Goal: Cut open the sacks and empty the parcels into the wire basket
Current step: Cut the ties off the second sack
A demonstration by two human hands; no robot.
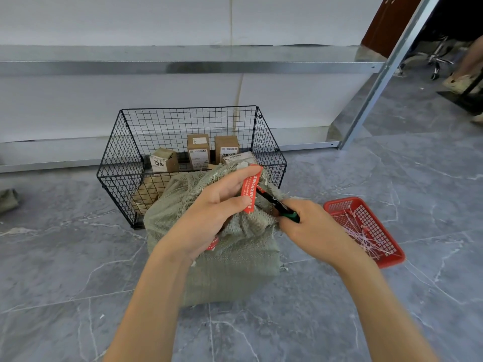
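While left hand (206, 218) pinches the red tag (249, 189) at the sack (235, 267) neck, right hand (311, 226) curls its fingers round a black-green cutter (281, 206), tip hidden behind the tag.

A single head-worn camera looks forward and down, close over the sack (235, 270), wire basket (120, 152) just beyond.

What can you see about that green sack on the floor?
The sack is grey-green, coarsely woven cloth, frayed at its top edge. It stands full and boxy on the floor, in front of the wire basket. Its neck is bunched, with a red tag on it. The left hand grips the neck; the right hand holds a cutter against it.
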